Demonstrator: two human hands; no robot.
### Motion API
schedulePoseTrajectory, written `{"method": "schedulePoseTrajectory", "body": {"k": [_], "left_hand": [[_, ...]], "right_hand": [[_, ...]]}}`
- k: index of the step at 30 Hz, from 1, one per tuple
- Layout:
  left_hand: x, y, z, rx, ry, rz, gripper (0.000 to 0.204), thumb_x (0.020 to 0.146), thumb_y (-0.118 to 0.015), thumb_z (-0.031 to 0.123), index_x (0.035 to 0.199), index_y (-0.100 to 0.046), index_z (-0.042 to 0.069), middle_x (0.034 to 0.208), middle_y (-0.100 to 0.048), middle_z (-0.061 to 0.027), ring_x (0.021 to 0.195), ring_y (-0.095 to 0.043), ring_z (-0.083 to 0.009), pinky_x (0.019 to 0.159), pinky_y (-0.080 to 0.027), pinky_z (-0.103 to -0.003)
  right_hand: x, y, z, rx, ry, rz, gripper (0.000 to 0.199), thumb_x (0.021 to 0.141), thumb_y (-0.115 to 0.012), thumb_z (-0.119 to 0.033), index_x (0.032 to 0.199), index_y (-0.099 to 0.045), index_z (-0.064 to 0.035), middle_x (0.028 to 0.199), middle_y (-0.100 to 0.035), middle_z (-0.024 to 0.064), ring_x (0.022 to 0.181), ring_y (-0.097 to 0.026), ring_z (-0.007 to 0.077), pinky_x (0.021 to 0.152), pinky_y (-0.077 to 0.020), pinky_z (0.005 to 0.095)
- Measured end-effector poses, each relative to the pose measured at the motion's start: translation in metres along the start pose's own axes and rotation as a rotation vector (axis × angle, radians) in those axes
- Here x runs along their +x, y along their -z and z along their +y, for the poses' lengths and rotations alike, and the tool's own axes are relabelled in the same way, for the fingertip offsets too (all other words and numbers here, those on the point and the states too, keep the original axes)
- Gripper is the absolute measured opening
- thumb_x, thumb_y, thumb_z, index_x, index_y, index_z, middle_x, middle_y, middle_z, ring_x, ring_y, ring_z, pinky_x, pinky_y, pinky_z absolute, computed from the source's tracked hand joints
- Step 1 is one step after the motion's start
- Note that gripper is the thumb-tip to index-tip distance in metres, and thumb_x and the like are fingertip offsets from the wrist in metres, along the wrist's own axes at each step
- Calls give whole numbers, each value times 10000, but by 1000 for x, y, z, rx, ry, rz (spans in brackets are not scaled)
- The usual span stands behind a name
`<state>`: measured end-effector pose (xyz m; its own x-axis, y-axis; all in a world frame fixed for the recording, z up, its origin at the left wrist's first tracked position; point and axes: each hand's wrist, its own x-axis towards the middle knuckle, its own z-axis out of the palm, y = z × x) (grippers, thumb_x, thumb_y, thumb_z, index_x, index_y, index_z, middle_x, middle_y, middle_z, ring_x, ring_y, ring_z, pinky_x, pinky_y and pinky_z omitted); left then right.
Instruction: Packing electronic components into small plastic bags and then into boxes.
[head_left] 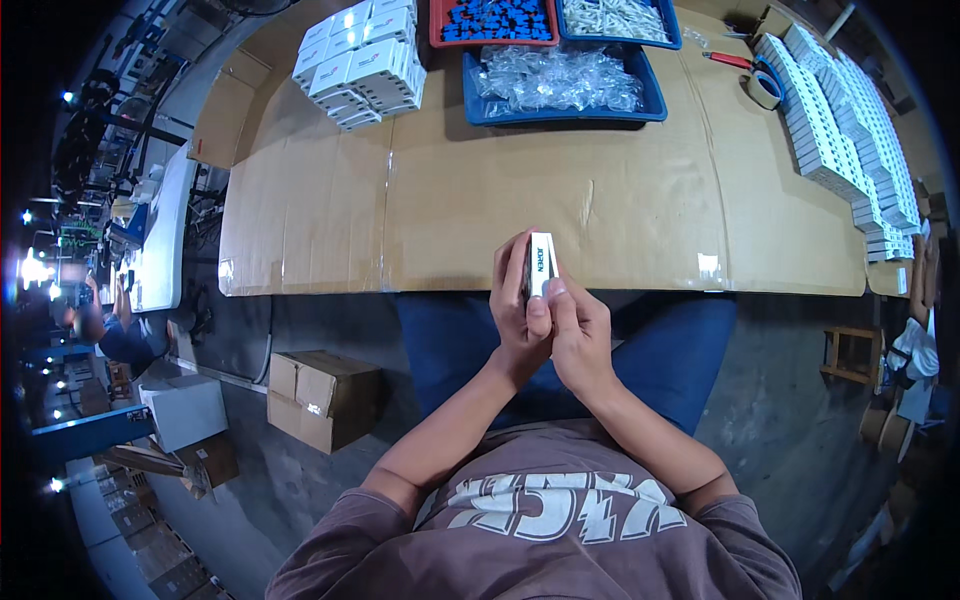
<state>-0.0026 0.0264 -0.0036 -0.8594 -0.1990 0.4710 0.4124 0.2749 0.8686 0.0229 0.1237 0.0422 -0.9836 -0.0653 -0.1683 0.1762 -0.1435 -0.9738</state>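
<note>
Just over the near edge of the table, both my hands hold a small white box with dark print on its narrow side. My left hand wraps its fingers round the left side, with the thumb at the lower end. My right hand grips the right side, its thumb pressed near the lower right corner. The box stands out between the fingers, with its broad faces mostly hidden by them. My hands touch each other below it.
A cardboard-covered table spans the front. On it are stacked white boxes, a red tray of blue parts, a blue tray of clear plastic pieces, another tray of white pieces, a tape roll and rows of boxes.
</note>
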Motion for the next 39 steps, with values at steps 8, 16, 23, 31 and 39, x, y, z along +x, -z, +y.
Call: {"method": "schedulePoseTrajectory", "body": {"k": [8, 16, 23, 31, 39], "left_hand": [[0, -1, 6, 6, 59, 19, 812, 974, -305, 586, 1281, -567, -119, 1244, -589, -245, 1057, -630, -332, 891, -524, -418], [-1, -5, 2, -28, 144, -24, 848, 1005, -297, 630, 1379, -495, -105, 1313, -524, -245, 1192, -541, -351, 993, -449, -427], [-1, -9, -10, -64, 81, -171, 841, 1064, -365, 580, 1596, -190, -47, 1531, -341, -188, 1344, -418, -351, 1149, -324, -433], [14, -11, 35, -901, 1005, -150, 706, 1069, -272, 644, 1500, -433, 108, 1404, -579, -62, 1265, -593, -178, 1025, -514, -334], [7, -22, 39, -943, 1087, -209, 617, 1072, -352, 616, 1451, -475, 145, 1255, -614, -3, 1105, -622, -122, 905, -530, -284]], "right_hand": [[2, 4, -2, -87, 40, -11, 397, 1068, -468, -138, 1379, -568, 87, 1261, -693, 218, 1085, -651, 190, 961, -507, 325], [14, 5, -5, -143, 40, -34, 402, 1070, -496, -178, 1407, -566, 29, 1315, -658, 231, 1164, -643, 235, 994, -492, 336], [34, 45, -23, -297, -10, -270, 500, 1051, -573, -243, 1493, -501, -23, 1343, -596, 182, 1163, -627, 262, 986, -509, 359], [34, 77, -16, -836, 617, -227, 910, 805, -837, -447, 1537, -447, -70, 1473, -489, 257, 1371, -489, 429, 1115, -432, 505], [48, 79, 10, -731, 806, -222, 874, 955, -566, -591, 1493, -422, 83, 1517, -440, 311, 1377, -473, 484, 1163, -374, 524]]}}
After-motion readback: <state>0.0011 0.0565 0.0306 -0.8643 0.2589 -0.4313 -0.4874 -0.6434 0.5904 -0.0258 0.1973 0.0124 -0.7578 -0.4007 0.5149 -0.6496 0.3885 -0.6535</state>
